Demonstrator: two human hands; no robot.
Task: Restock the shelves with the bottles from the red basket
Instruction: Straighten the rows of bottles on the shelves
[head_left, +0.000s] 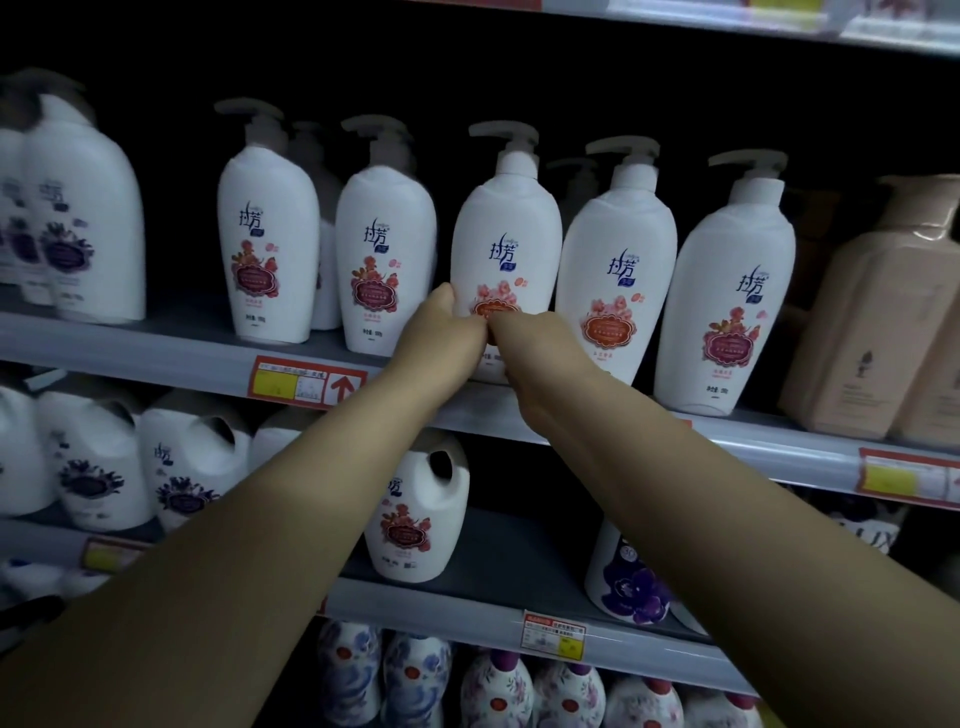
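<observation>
Head view: left hand and right hand hold a bottle low, fingers curled round it. Shoved crooked, it could topple the neighbour.

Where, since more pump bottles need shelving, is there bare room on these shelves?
Upper shelf: bare gap between purple-label bottle and leftmost red-flower bottle. Lower shelf: bare between jug and purple-flower bottle. Crowded from the held bottle rightward to the beige bottles.
</observation>
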